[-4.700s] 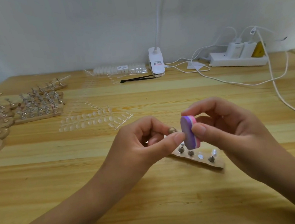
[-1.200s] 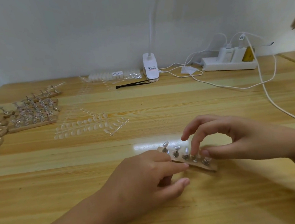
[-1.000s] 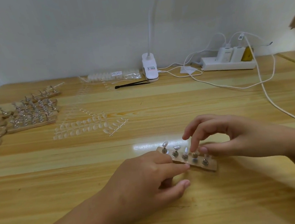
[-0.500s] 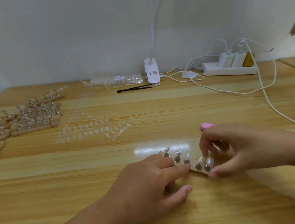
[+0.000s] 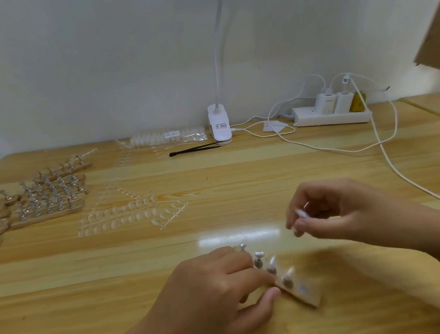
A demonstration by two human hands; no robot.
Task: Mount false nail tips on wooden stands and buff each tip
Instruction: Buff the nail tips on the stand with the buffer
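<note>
The left hand (image 5: 217, 285) pinches the wooden stand (image 5: 306, 293) on the surface (image 5: 240, 170), the right hand (image 5: 333, 210) pinches a blurred nail tip (image 5: 300, 212), which I think needs gentle, steady holding

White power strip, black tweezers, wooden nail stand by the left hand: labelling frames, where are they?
White power strip (image 5: 323, 121), head view, front face.
Black tweezers (image 5: 195, 149), head view, mid-shaft.
Wooden nail stand (image 5: 309, 295), head view, bare right end.

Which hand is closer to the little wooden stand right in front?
Left. The left hand holds the wooden stand at its left end. The right hand hovers apart from it, farther back over the table, pinching a small pale piece.
</note>
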